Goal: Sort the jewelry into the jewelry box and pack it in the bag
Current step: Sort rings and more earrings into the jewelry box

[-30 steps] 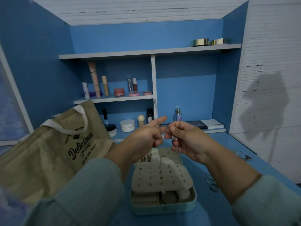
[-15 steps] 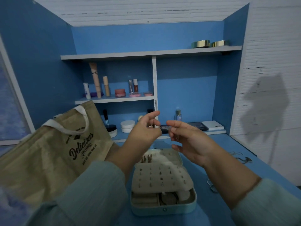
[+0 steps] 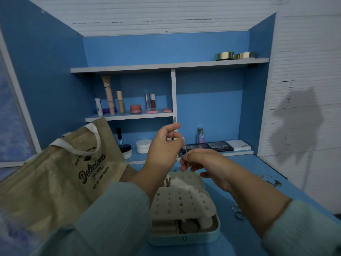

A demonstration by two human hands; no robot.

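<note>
A pale green jewelry box (image 3: pixel 217 230) lies open on the blue desk, its cream earring panel (image 3: pixel 180 202) folded up over the tray. Above it my left hand (image 3: pixel 164 150) pinches the top of a thin silver chain (image 3: pixel 185 148). My right hand (image 3: pixel 201 161) pinches the chain lower down, so it hangs between them over the box. A tan canvas bag (image 3: pixel 55 182) printed "Delicious" stands at the left. Loose silver rings (image 3: pixel 238 211) lie on the desk to the right of the box.
More silver jewelry (image 3: pixel 271 180) lies near the desk's right edge. Shelves at the back hold cosmetics tubes (image 3: pixel 108 95), jars, a small bottle (image 3: pixel 200 135), eyeshadow palettes (image 3: pixel 219 145) and gold tins (image 3: pixel 224 56). A white slatted wall closes the right side.
My left hand has risen with the chain's top end. My right hand has dropped lower along the chain, stretching it more upright above the box.
</note>
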